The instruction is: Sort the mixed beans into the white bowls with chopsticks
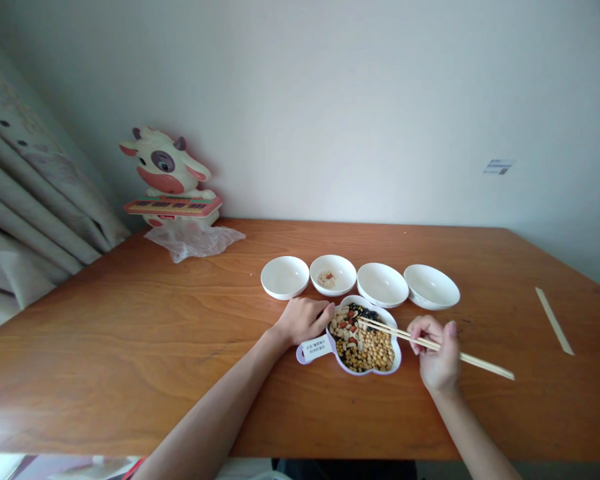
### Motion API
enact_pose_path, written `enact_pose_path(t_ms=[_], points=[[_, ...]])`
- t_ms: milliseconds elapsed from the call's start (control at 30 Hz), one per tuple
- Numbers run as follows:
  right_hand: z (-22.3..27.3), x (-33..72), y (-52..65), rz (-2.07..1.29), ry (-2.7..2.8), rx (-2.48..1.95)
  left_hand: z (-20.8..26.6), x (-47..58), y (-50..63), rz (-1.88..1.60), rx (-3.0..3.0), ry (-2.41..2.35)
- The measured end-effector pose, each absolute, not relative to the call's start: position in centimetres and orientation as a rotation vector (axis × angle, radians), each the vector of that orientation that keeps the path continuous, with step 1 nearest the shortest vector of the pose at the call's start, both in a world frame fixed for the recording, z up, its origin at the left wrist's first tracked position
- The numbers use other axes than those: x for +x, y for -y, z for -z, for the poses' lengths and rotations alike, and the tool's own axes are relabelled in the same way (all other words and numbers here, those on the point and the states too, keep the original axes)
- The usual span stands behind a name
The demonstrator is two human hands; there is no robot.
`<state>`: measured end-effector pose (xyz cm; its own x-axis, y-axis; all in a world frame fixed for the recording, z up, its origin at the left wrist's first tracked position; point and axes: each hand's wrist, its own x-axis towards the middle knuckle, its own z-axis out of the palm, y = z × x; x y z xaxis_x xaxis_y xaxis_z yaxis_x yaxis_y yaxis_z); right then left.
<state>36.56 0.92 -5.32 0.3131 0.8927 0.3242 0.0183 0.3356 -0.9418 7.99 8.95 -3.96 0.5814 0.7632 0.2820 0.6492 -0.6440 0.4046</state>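
Wooden table (130, 333) against pale wall (330, 120) bears a filled dish (397, 359).

The right hand (439, 353) hides part of the chopsticks (485, 365); the wall label (499, 166) (tiny, blurred) can't be read.

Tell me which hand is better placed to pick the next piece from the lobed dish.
Likely the right hand: it holds the chopsticks, their tips at the mixed nuts and beans. The left hand, without chopsticks, rests beside the lobed dish.
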Motion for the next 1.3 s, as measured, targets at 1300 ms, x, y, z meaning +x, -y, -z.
enact_pose_path(t_ms=[1300], points=[[6.3,36.6,1.5,-0.64,1.38,-1.018,4.2,7.9,-9.0,-0.598,2.491,-1.112]])
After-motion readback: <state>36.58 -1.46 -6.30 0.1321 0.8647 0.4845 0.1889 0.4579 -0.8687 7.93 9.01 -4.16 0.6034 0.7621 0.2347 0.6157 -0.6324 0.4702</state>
